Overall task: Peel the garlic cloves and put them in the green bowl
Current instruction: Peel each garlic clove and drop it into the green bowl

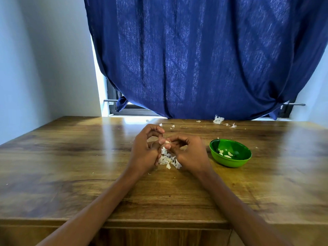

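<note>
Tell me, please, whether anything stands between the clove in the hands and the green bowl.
Nothing visible does. The garlic clove is pinched between the left hand and the right hand; the green bowl sits to the right across bare wooden table, open on top.

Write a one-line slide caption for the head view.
Both hands pinch a garlic clove above peel scraps, green bowl alongside.

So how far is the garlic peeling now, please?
Done: a few peeled cloves lie in the green bowl, and loose skins lie piled on the table. In hand: the left hand and right hand pinch one clove between the fingertips, above the skins. Left: finishing this clove and dropping it in the bowl. I see no other unpeeled cloves, though the hands may hide some.
</note>
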Available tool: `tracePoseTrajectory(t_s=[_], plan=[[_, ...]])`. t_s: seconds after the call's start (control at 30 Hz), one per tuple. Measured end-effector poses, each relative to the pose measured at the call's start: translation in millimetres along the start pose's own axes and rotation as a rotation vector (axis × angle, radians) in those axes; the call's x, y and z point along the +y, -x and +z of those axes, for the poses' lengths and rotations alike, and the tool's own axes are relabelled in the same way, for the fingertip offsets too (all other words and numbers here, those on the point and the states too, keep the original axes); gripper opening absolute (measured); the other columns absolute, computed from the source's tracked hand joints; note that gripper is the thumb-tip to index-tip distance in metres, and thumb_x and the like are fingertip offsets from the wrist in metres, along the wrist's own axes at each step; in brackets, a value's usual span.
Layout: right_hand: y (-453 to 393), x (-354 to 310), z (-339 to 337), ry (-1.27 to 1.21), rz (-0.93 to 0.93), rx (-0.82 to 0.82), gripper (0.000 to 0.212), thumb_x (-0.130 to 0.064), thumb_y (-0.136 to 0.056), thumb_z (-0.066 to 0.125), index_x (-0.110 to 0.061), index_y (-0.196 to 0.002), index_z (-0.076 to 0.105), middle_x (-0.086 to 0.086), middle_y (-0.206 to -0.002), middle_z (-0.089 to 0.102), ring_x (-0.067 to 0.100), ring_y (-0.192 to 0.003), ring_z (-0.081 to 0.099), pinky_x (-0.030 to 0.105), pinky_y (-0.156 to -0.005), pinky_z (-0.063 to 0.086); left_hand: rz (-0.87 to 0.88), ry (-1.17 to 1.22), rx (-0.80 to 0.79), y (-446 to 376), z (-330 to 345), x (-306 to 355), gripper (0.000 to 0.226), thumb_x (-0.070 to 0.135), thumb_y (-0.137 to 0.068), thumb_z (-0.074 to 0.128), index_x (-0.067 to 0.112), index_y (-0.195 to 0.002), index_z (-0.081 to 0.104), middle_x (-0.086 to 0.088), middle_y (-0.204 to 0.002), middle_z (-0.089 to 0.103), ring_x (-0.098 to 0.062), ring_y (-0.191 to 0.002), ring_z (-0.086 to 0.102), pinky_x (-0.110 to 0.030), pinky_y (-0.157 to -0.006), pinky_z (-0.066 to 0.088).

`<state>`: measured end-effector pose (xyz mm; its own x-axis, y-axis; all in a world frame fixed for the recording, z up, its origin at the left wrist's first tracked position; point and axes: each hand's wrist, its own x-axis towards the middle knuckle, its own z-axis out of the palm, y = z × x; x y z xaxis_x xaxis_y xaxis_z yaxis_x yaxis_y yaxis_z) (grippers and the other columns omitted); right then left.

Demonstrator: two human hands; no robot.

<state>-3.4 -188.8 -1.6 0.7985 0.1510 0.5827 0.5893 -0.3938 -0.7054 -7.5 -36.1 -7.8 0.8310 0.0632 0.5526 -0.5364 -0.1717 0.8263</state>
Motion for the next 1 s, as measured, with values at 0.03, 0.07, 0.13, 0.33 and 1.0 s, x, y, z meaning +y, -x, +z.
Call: tracePoseTrajectory(t_s=[0.03,0.07,0.13,0.33,1.0], plan=[[0.4,-0.5,-0.5,-0.036,0.015,-0.001,0.015,-0.015,-0.084,0.079,-0.022,-0.098,0.078,-0.012,-0.086,0.076,0.0,-0.08,0.068,0.014,-0.072,0.054,0.007,-0.002,0.006,0.0,-0.2,0.2,0.023,-0.004,-0.096,0.062,0.018,-0.102,0.058,0.004,-0.095,0.069,-0.019,-0.039,0.047,-0.026,-0.035,0.039],[0.5,-1.0,-0.9,-0.081,0.04,-0.002,0.016,-0.013,-0.085,0.078,-0.023,-0.097,0.077,-0.011,-0.085,0.076,0.001,-0.079,0.07,0.014,-0.069,0.054,0.017,-0.003,0.011,-0.1,-0.1,0.6,0.024,-0.003,-0.095,0.064,0.019,-0.101,0.058,0.005,-0.095,0.068,-0.019,-0.041,0.048,-0.026,-0.035,0.039],[0.2,-1.2,-2.0,-0.161,0.097,-0.006,0.017,-0.01,-0.086,0.077,-0.025,-0.094,0.075,-0.01,-0.085,0.077,0.004,-0.079,0.072,0.014,-0.06,0.053,0.038,-0.004,0.013,0.5,0.2,1.6,0.027,-0.001,-0.092,0.07,0.022,-0.101,0.059,0.006,-0.096,0.068,-0.018,-0.044,0.051,-0.025,-0.037,0.04],[-0.9,-4.3,-3.6,-0.143,0.123,-0.068,0.022,-0.019,-0.088,0.075,-0.041,-0.085,0.072,-0.019,-0.08,0.075,-0.003,-0.081,0.071,0.012,-0.061,0.051,0.132,-0.088,-0.027,5.5,0.7,7.7,0.032,-0.004,-0.087,0.074,0.017,-0.107,0.059,0.002,-0.1,0.064,-0.007,-0.051,0.061,-0.019,-0.044,0.045],[1.9,2.8,2.4,0.229,-0.032,-0.062,0.022,-0.016,-0.095,0.069,-0.029,-0.111,0.076,-0.015,-0.093,0.077,-0.011,-0.082,0.063,0.004,-0.069,0.042,0.227,-0.163,-0.038,2.1,3.5,-0.1,0.051,-0.026,-0.077,0.043,0.024,-0.082,0.047,0.001,-0.079,0.058,-0.029,-0.068,0.065,-0.026,-0.054,0.046]])
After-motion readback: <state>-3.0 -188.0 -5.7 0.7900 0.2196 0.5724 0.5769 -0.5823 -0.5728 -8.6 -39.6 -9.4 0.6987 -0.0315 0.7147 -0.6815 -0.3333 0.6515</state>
